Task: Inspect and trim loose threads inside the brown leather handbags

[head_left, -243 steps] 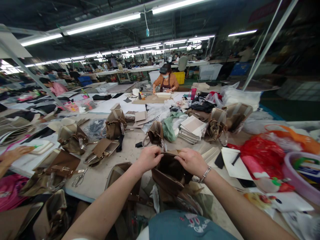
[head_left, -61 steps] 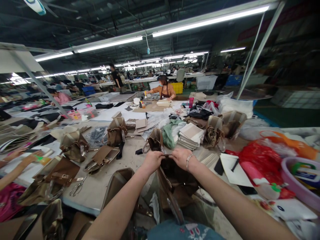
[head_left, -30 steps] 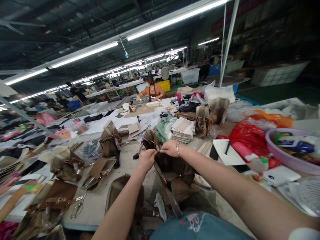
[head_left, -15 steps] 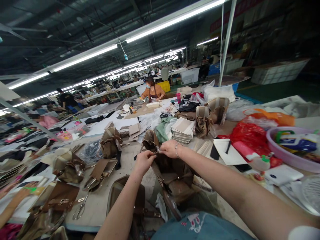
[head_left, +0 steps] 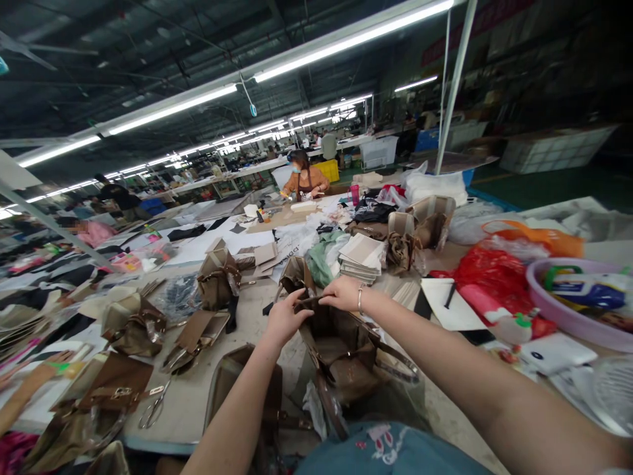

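Note:
A brown handbag (head_left: 349, 373) stands open-topped in front of my body, tilted toward me. My right hand (head_left: 342, 294), with a bangle at the wrist, pinches the far edge of its rim between thumb and fingers. At the left part of that same edge, my left hand (head_left: 287, 322) has its thumb and forefinger loosely around the dark strip of the rim. The bag's lining and inner walls show below my hands. Close behind them stands a smaller brown bag piece (head_left: 295, 272), partly covered by my fingers.
More brown bags (head_left: 217, 277) stand to the left, with scissors (head_left: 154, 410) near the table edge. Stacked beige panels (head_left: 362, 254) lie beyond my hands. On the right are a purple basin (head_left: 537, 280) and a red plastic bag (head_left: 487, 267). A co-worker (head_left: 309, 179) sits across the table.
My left hand's thumb and fingers have spread from a tight pinch to a looser hold. My right hand still pinches the rim, slightly farther right. The handbag's mouth shows more.

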Demonstrator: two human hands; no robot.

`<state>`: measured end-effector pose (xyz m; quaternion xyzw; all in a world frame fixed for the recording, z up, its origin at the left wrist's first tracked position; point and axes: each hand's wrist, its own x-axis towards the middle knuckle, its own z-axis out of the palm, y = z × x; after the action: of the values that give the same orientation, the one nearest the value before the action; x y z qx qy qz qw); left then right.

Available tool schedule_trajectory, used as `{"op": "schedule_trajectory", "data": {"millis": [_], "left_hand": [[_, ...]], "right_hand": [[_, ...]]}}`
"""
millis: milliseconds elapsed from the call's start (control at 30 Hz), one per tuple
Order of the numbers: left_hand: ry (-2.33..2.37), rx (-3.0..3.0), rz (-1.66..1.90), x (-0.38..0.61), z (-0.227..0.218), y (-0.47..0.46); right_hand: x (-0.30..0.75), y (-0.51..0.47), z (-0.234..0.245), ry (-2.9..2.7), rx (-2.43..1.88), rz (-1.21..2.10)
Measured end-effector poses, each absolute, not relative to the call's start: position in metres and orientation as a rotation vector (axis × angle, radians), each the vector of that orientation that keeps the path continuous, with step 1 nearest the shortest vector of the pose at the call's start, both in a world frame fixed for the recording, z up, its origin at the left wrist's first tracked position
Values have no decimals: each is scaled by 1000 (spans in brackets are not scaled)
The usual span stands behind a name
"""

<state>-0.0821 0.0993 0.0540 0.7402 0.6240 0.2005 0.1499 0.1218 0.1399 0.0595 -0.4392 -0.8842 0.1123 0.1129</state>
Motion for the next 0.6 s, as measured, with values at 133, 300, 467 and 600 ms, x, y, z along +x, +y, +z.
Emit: {"op": "schedule_trajectory", "data": {"millis": [133,300,467,600], "left_hand": [[1730,2260,383,-76,59,106],[1677,2362,281,-63,58,120],[1665,2319,401,-55,55,121],[1669,1977,841,-76,55,112]], "right_hand": [[112,131,67,-2690,-1280,16],[108,129,72,-2729,-1299,36],[105,128,69,-2622,-1416,213],[132,125,68,-2239,-1286,909]]}}
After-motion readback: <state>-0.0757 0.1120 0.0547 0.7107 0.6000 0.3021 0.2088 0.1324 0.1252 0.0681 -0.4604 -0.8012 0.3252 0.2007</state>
